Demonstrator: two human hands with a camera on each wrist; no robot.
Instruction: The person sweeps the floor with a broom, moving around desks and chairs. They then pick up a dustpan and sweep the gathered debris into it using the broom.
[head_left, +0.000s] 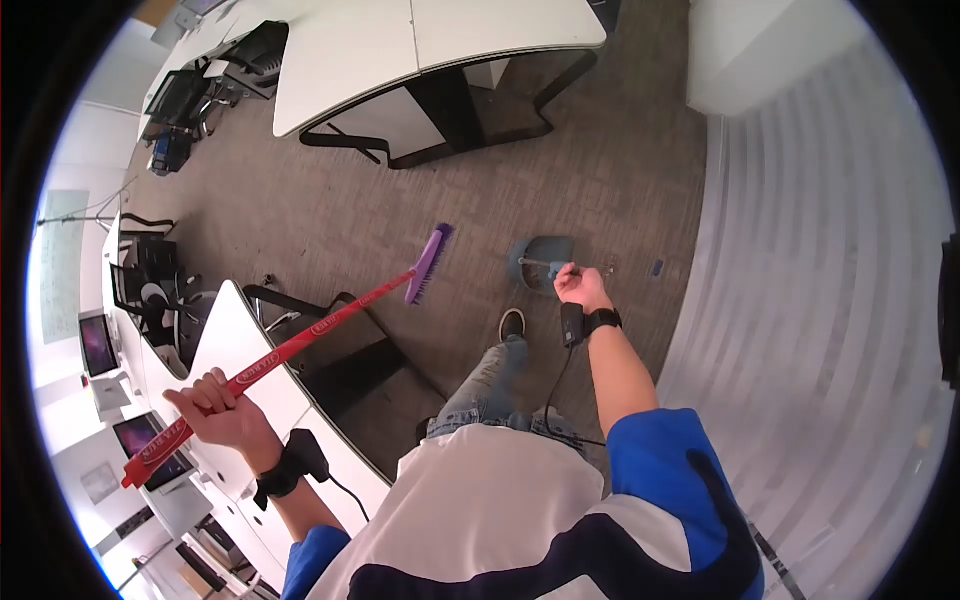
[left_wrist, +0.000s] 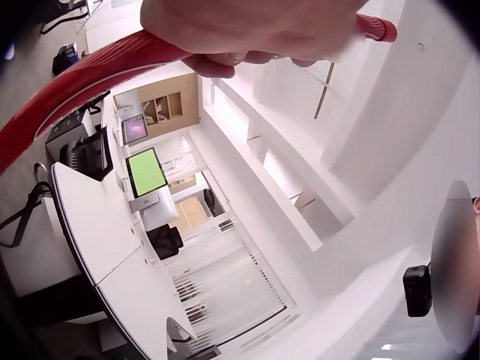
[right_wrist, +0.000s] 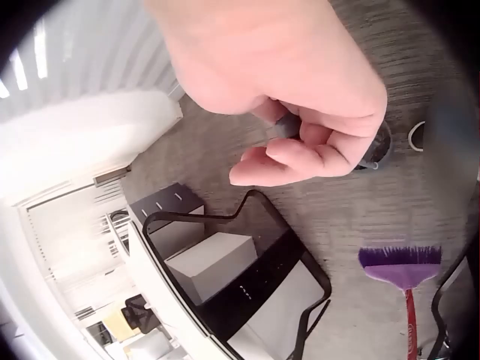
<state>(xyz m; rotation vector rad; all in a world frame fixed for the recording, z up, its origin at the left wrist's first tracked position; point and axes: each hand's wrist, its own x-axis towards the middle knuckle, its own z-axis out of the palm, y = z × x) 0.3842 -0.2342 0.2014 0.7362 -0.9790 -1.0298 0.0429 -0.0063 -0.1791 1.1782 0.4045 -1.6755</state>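
Note:
My left hand grips the red handle of a broom near its upper end. The handle slants across the head view to a purple broom head, its bristles close over the carpet. In the right wrist view the purple head shows with bristles facing the dustpan's side. My right hand curls its fingers round the grey handle of a dustpan. The grey-blue dustpan hangs low in front of my foot; the hand partly hides it in the right wrist view.
A white desk with black legs stands ahead, another desk close at my left. A pale ribbed wall runs along the right. Small litter and a blue piece lie on the carpet beyond the right hand. My shoe is behind the dustpan.

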